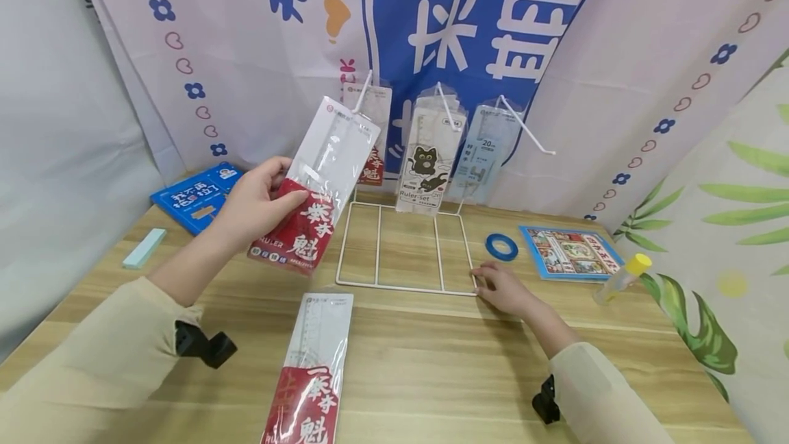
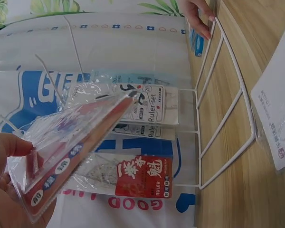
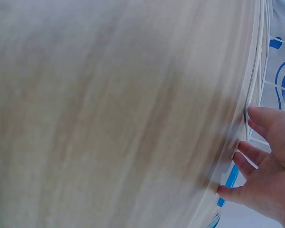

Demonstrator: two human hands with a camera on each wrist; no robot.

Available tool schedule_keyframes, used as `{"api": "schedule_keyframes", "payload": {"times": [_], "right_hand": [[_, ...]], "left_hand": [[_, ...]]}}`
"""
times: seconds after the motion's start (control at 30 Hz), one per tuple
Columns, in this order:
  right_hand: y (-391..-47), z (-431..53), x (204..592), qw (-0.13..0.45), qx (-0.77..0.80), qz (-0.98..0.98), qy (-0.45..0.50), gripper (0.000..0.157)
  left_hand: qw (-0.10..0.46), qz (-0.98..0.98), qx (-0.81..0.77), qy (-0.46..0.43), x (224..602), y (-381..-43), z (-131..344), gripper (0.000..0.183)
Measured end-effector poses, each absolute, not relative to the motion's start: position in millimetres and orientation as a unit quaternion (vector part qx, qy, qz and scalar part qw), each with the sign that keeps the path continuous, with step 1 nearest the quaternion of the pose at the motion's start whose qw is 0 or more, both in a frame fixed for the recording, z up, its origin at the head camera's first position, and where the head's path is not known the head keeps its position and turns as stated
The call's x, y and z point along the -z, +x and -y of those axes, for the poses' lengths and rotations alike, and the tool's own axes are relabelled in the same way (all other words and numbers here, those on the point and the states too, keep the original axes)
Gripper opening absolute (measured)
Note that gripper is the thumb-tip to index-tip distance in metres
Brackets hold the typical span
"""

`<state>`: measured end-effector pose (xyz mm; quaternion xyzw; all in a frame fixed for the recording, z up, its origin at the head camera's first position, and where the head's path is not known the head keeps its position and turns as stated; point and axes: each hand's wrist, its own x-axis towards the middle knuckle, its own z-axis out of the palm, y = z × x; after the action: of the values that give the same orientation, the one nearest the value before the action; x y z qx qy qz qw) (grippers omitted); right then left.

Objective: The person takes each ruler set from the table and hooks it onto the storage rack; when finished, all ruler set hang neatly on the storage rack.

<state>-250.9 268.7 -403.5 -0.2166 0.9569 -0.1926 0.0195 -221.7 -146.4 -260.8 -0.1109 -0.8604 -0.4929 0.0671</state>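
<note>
My left hand (image 1: 259,201) grips a ruler set pack (image 1: 335,146) by its red lower part, thumb in front. The pack is tilted, its top at the tip of the left hook of a white wire display rack (image 1: 407,287). Whether the hook passes through the pack's hole I cannot tell. My right hand (image 1: 507,291) holds the rack's near right base corner, thumb and fingers about the wire; its other fingertips reach the table in the right wrist view. Another red and white ruler pack (image 1: 317,355) lies flat in front of the rack.
On the rack hang a red ruler pack (image 1: 372,166), cat ruler sets (image 1: 425,156) and a blue pack (image 1: 483,156). Left are a blue booklet (image 1: 197,190) and a pale green bar (image 1: 144,248). Right are blue tape (image 1: 489,247), a picture booklet (image 1: 570,252) and a glue stick (image 1: 622,279).
</note>
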Motion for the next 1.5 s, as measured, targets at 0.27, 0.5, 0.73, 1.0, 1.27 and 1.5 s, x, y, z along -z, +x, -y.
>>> {"api": "schedule_keyframes", "payload": {"times": [0.27, 0.5, 0.73, 1.0, 1.27, 1.5], "right_hand": [[-250, -269, 400, 0.022, 0.191, -0.956, -0.221, 0.039], [-251, -268, 401, 0.018, 0.192, -0.956, -0.222, 0.037], [-251, -266, 404, 0.025, 0.195, -0.956, -0.217, 0.038], [-249, -267, 401, 0.027, 0.189, -0.959, -0.208, 0.038], [-250, -266, 402, 0.031, 0.192, -0.960, -0.202, 0.039], [-250, -267, 403, 0.032, 0.196, -0.960, -0.200, 0.039]], "left_hand": [[0.064, 0.851, 0.512, -0.093, 264, -254, 139, 0.043], [0.066, 0.854, 0.507, -0.091, 267, -280, 131, 0.043], [0.077, 0.855, 0.505, -0.090, 276, -301, 129, 0.041], [0.084, 0.867, 0.484, -0.081, 279, -319, 123, 0.039], [0.058, 0.873, 0.479, -0.070, 292, -327, 126, 0.044], [0.016, 0.883, 0.464, -0.064, 312, -317, 141, 0.047]]}}
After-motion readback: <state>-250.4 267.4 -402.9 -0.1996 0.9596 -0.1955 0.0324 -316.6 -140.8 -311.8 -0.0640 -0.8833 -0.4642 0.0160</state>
